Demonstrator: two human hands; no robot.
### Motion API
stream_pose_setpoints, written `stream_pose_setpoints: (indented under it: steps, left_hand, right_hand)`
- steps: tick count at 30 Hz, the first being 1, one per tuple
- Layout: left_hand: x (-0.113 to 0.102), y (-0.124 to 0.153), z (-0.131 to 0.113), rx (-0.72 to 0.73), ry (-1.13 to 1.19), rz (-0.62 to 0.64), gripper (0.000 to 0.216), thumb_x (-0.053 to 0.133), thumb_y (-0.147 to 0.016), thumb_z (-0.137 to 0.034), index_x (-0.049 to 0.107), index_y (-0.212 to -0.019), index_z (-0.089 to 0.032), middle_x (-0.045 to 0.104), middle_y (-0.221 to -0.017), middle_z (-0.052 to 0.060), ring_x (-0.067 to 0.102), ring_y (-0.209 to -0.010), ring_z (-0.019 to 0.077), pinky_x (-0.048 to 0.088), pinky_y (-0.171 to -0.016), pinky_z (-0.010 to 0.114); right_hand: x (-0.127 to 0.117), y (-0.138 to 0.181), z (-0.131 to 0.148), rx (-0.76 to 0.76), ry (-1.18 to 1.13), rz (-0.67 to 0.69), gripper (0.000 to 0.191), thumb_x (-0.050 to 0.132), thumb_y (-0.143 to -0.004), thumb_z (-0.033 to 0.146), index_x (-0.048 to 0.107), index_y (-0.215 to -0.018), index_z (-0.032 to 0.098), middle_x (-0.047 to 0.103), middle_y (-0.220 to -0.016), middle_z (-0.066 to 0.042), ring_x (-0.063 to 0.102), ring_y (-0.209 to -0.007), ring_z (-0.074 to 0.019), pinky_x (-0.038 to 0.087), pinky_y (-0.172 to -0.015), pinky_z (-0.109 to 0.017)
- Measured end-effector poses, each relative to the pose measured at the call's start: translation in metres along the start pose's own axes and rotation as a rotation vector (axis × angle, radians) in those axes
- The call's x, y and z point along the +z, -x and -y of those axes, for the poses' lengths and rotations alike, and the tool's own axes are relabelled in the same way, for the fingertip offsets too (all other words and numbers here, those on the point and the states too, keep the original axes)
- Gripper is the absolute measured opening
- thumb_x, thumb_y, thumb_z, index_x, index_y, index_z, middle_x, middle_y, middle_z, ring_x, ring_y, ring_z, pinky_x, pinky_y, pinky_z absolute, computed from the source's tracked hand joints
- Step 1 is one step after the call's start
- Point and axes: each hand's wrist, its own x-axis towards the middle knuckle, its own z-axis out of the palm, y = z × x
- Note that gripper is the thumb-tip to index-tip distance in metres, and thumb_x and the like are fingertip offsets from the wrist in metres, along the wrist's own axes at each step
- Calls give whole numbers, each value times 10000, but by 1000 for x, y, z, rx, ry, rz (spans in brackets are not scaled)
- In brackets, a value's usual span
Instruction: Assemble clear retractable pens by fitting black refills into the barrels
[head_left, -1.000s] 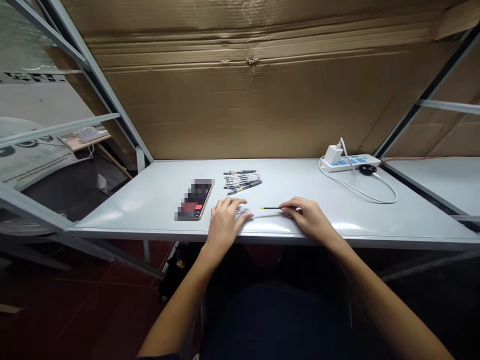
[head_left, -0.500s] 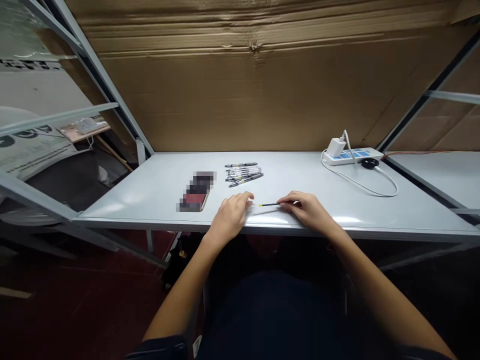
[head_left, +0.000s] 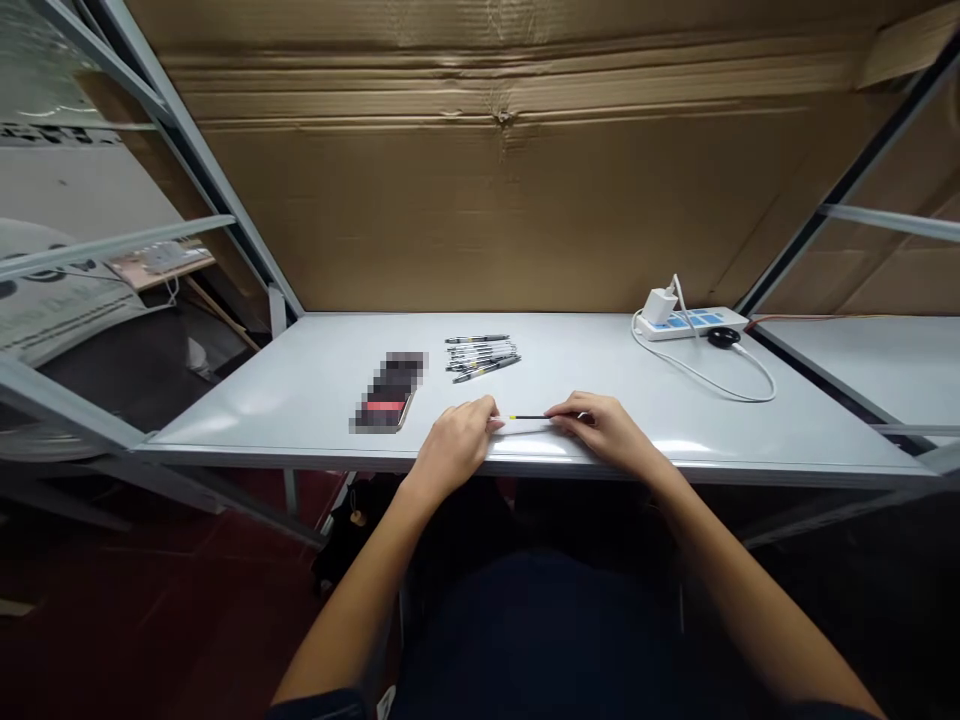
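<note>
Between my two hands, just above the table's front edge, lies a slim pen (head_left: 528, 418) with a black refill, a yellow mark and a clear barrel. My left hand (head_left: 456, 444) pinches its left end. My right hand (head_left: 604, 428) holds its right end in the fingertips. Beyond my hands, a loose pile of several black-and-clear pens (head_left: 482, 358) lies on the white table (head_left: 285, 405). A phone (head_left: 388, 392), blurred out, lies to the left of the pile.
A white power strip (head_left: 691, 324) with a white charger (head_left: 660, 306) and a looped cable (head_left: 720, 380) sits at the back right. Corrugated cardboard (head_left: 495, 200) stands behind the table. Grey metal frame bars (head_left: 202, 170) rise at both sides.
My hands have drawn slightly closer together along the pen. The view has shifted a little, and the pile, phone and power strip have not visibly moved.
</note>
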Motion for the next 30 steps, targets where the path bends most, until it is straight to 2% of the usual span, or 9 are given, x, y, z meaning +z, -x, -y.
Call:
stream_pose_setpoints:
  steps: [6,13,15,17,19,23,26,30]
  left_hand:
    - [0,1,-3,-5,33,-61,161,476,-1031,-187,580,-910,-207,718,-918,55,674,-848,217,504,-767,332]
    - [3,0,-3,28,79,-83,156,534,-1050,-282,648,-979,-204,760,-966,35,723,-877,192,542,-769,294]
    - [5,-5,-5,65,71,-71,134,565,-1041,-294,671,-1042,-212,772,-970,28,735,-868,192,542,-757,286]
    - [7,-11,-7,97,58,-67,211,573,-1042,-325,656,-1204,-219,777,-985,32,739,-829,192,539,-714,280]
    - [9,-18,-10,132,49,-69,306,566,-1045,-358,620,-1318,-230,775,-1027,45,739,-828,192,534,-699,274]
    - [11,-28,-17,170,-46,-71,280,530,-1058,-350,677,-1291,-300,764,-1002,37,716,-813,183,507,-677,255]
    - [13,-30,-21,152,-100,-8,307,496,-1059,-271,668,-1310,-309,749,-981,41,691,-747,181,497,-638,262]
    - [14,-30,-22,146,-97,54,314,464,-1043,-193,657,-1282,-257,735,-1026,56,693,-747,189,526,-652,277]
  right_hand:
    - [0,0,-5,-9,6,-12,197,625,-965,310,797,-1038,250,784,-1011,-77,729,-899,-243,556,-822,-381]
    - [4,-3,-2,-31,-34,-45,192,619,-941,308,800,-986,261,778,-953,-75,710,-852,-245,547,-802,-392]
    - [6,-4,1,-51,-80,-46,177,625,-928,322,790,-952,263,776,-927,-69,706,-852,-243,544,-801,-388]
    - [6,-5,2,-49,-115,-59,161,623,-930,335,759,-963,256,777,-917,-64,713,-851,-236,550,-799,-385]
    - [5,-5,1,2,-169,-81,180,637,-934,377,695,-1043,247,770,-872,-48,722,-795,-218,564,-757,-368]
    - [1,-5,-1,166,-425,-89,372,730,-865,462,566,-1121,248,734,-750,16,714,-671,-195,579,-671,-338]
    - [1,-6,-2,190,-456,-133,369,754,-835,444,578,-1091,243,763,-796,-6,746,-761,-211,596,-753,-362]
    - [2,-6,-2,185,-416,-143,292,752,-827,385,637,-1051,238,797,-920,-57,768,-925,-239,595,-870,-393]
